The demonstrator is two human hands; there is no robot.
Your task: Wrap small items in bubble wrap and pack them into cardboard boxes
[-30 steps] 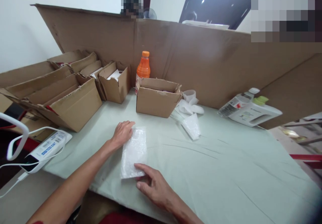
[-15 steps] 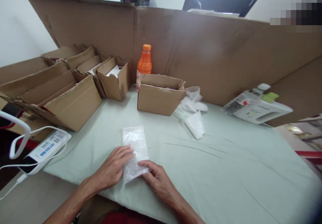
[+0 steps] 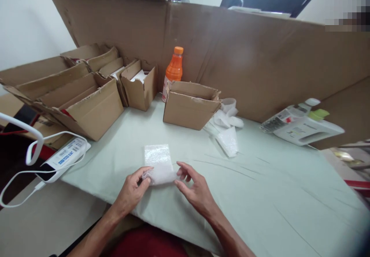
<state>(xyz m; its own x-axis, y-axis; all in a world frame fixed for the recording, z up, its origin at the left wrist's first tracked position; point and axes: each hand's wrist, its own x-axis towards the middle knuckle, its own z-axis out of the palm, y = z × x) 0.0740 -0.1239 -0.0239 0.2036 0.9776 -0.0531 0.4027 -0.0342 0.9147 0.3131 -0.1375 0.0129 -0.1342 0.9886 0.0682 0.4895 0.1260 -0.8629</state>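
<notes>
A piece of bubble wrap lies on the pale green cloth in front of me, its near end folded up and over toward the far end. My left hand pinches the left side of that fold between thumb and fingers. At the fold's right edge is my right hand, thumb and fingers apart, fingertips beside or lightly against the plastic; firm contact cannot be made out. Whether anything lies inside the fold is hidden.
Beyond the wrap stands a small open cardboard box, with an orange bottle behind it. More wrap lies to its right. Several open cartons and a white power bank with cable are left; a clear bottle and white jug lie right.
The near end of the bubble wrap has been folded up and away from me. My left hand has moved from lying flat to pinching the fold; my right hand has shifted right and opened.
</notes>
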